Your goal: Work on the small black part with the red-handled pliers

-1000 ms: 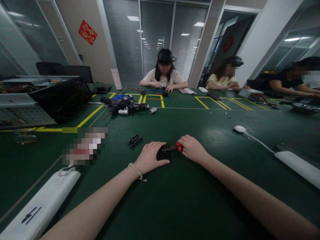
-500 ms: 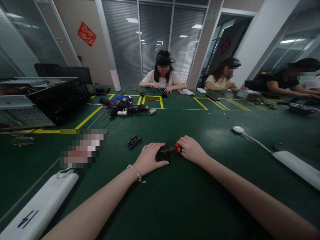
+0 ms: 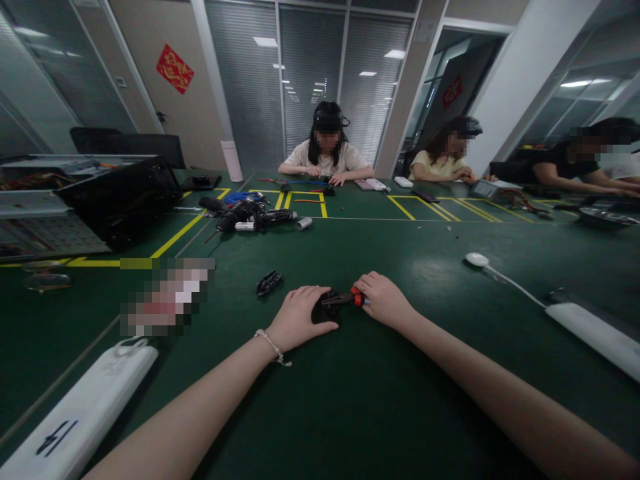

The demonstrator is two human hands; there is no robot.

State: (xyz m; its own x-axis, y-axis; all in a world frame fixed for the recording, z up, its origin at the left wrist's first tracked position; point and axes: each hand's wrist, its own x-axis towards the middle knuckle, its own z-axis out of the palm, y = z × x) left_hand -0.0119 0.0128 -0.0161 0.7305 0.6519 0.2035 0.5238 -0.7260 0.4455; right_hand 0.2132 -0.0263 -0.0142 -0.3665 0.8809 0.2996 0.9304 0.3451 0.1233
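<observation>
My left hand (image 3: 303, 312) is curled around a small black part (image 3: 325, 315) on the green table, thumb on the near side and fingers on the far side. In my right hand (image 3: 383, 299) is a pair of pliers (image 3: 345, 299) with red handles, gripped close to the pivot. Their dark jaws point left and lie over the black part; whether they pinch any of it I cannot tell. To the left of my left hand lies a separate black piece (image 3: 269, 283), apart from both hands.
Cables and tools (image 3: 250, 213) lie in a pile beyond my hands. A computer case (image 3: 115, 200) stands at the left. White power banks (image 3: 85, 413) lie at the left and right edges, one with a white cable (image 3: 515, 282). A person (image 3: 327, 143) works opposite; others sit at the right.
</observation>
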